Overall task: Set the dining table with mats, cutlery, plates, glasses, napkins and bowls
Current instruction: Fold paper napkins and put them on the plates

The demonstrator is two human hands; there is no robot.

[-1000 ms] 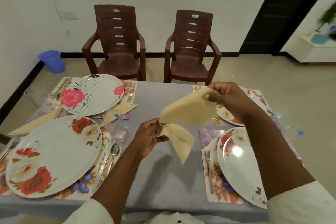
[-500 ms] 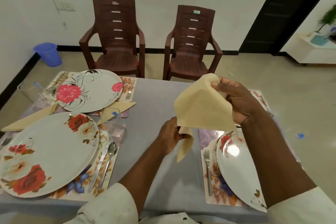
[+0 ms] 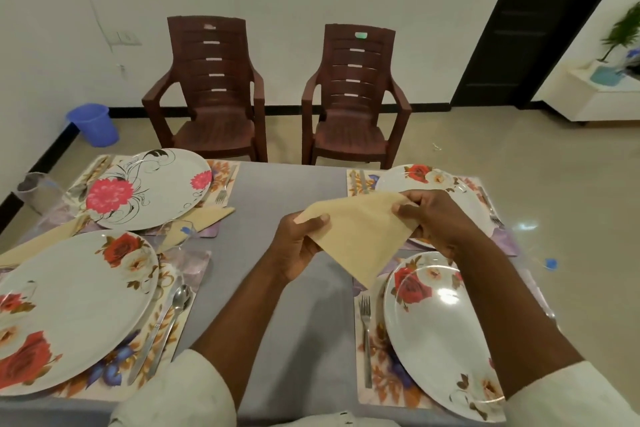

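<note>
- Above the middle of a grey dining table [image 3: 291, 340], a person holds a cream cloth napkin [image 3: 360, 236] in the air, folded into a triangle with its point hanging down
- The left hand [image 3: 298, 250] pinches the napkin's left corner between thumb and fingers; the right hand [image 3: 436, 218] pinches the right corner, so the two hands are apart with the top edge stretched between them
- On the left side, two places look nearly complete: a far plate with pink flowers [image 3: 145, 187] and a near plate with red roses [image 3: 69, 312] each sit on a floral mat, with cutlery beside them, including a spoon [image 3: 175, 308] at the near place
- Two folded napkins already lie on the left, one [image 3: 204, 218] between the two plates and one [image 3: 38, 243] at the table's left edge
- Clear glasses stand on the left, one [image 3: 34, 191] at the far corner and one [image 3: 180, 232] between the plates
- On the right side, a far plate [image 3: 446, 184] and a near plate [image 3: 440, 333] sit on mats, with a fork [image 3: 366, 336] left of the near one; no laid napkin or glass is visible there, though the arms hide part of it
- No bowls are visible anywhere
- By my judgement the task is past halfway: mats, plates and most cutlery are down; right-side napkins, glasses and all bowls remain
</note>
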